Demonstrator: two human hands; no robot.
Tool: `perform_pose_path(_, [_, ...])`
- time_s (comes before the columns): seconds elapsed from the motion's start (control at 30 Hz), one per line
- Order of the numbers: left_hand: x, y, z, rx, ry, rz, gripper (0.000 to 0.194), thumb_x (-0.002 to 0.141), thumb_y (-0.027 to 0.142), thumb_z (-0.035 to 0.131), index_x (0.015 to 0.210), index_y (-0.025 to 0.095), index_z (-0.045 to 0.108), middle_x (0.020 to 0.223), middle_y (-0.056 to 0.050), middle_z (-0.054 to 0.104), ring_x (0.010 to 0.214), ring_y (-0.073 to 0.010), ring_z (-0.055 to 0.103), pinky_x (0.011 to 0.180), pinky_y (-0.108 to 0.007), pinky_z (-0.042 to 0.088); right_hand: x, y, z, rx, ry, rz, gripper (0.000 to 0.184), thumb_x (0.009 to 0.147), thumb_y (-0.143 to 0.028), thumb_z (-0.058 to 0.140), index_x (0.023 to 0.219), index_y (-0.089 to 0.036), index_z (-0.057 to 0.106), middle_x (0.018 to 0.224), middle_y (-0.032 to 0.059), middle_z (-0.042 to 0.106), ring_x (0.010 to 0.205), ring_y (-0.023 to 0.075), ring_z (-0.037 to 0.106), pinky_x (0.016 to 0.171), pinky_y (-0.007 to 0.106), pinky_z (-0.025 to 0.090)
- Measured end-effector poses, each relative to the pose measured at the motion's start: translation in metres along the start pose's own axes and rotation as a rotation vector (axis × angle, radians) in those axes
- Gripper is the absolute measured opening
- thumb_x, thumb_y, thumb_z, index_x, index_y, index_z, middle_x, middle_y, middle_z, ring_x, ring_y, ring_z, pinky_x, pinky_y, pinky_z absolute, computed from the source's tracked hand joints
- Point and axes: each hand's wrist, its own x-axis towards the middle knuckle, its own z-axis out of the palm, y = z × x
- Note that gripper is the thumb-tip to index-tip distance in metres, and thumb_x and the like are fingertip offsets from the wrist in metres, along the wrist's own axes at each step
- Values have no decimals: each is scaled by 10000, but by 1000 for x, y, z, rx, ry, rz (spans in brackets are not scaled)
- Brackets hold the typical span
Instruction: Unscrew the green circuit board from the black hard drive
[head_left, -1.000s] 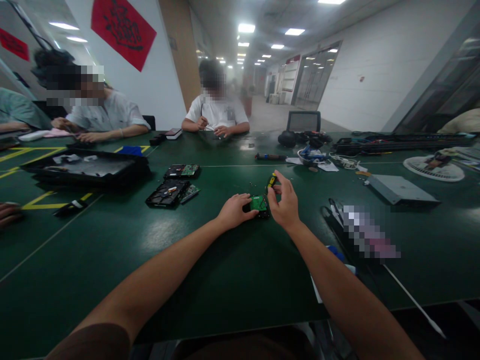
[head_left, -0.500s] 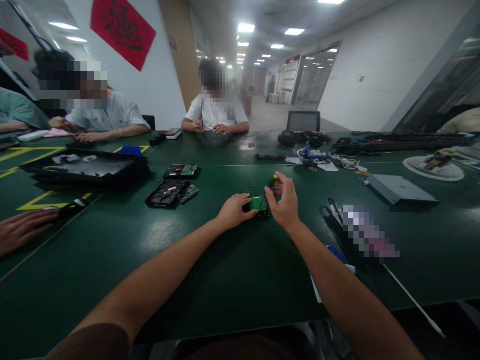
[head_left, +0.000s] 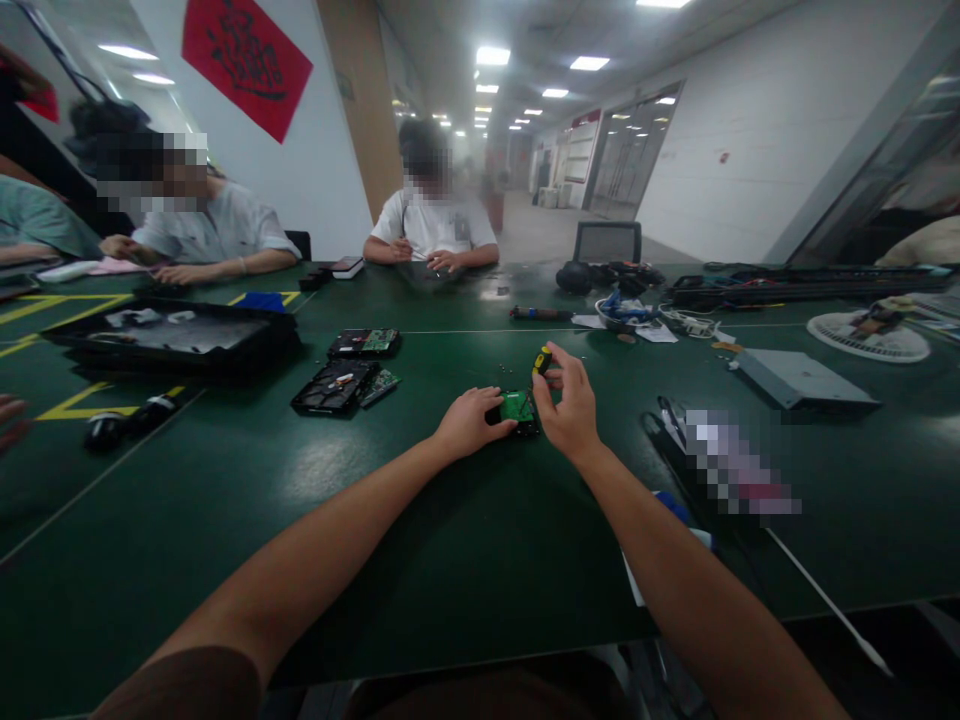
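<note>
On the green table, a hard drive (head_left: 517,406) lies with its green circuit board facing up. My left hand (head_left: 474,424) grips it from the left side, thumb along the near edge and fingers over the far edge. My right hand (head_left: 568,405) pinches a small screwdriver (head_left: 541,361) with a yellow and black handle. The handle stands nearly upright above the drive's right edge; where the tip ends I cannot tell. Several tiny screws (head_left: 506,369) lie just beyond the drive.
Left of my hands lie opened drives (head_left: 337,387) and a loose circuit board (head_left: 380,387). A black tray (head_left: 180,335) stands farther left. At right are a grey metal box (head_left: 806,380) and a white fan grille (head_left: 866,338). A person (head_left: 431,225) sits opposite.
The screwdriver handle has turned upright and shows more clearly in my right hand. My left hand and the drive keep their place. At far left, another person's hand has drawn back from a black object.
</note>
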Motion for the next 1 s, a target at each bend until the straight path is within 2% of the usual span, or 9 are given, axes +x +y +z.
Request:
perform_pose_path(0.1, [0,0,0,7,1,0,562,861,553,666,1269,168,687,1439,-131,598,1351,-298,553,1190,-473,368,0,2,1,6,8,8,507,975,-263,556,1461,-283,414,1306,116,566,926,198,681,806,411,633])
perform_pose_path(0.27, [1,0,1,6,4,-4,568,855,549,676,1266,157,688,1431,-143,602,1353,-301,551,1195,-482,359,-2,2,2,3,40,11,537,942,-293,610,1446,-302,424,1275,108,548,890,201,665,708,395,647])
perform_pose_path(0.57, [0,1,-1,3,2,0,582,858,552,670,1277,149,678,1436,-146,598,1349,-294,555,1196,-471,359,-1,0,1,-24,24,-17,538,948,-246,561,1464,-280,415,1269,113,531,884,188,647,736,392,642])
perform_pose_path(0.77, [0,0,-1,2,-6,-5,568,857,552,670,1271,164,681,1442,-136,594,1355,-291,550,1194,-472,359,-3,6,5,-42,70,12,557,922,-296,619,1438,-255,413,1241,120,620,894,219,683,776,423,630])
perform_pose_path(1.0, [1,1,-1,10,-22,-5,570,860,553,665,1280,168,678,1451,-132,587,1364,-295,540,1197,-470,356,-4,8,5,-35,44,51,574,929,-366,634,1448,-266,410,1219,108,664,906,231,702,782,437,636])
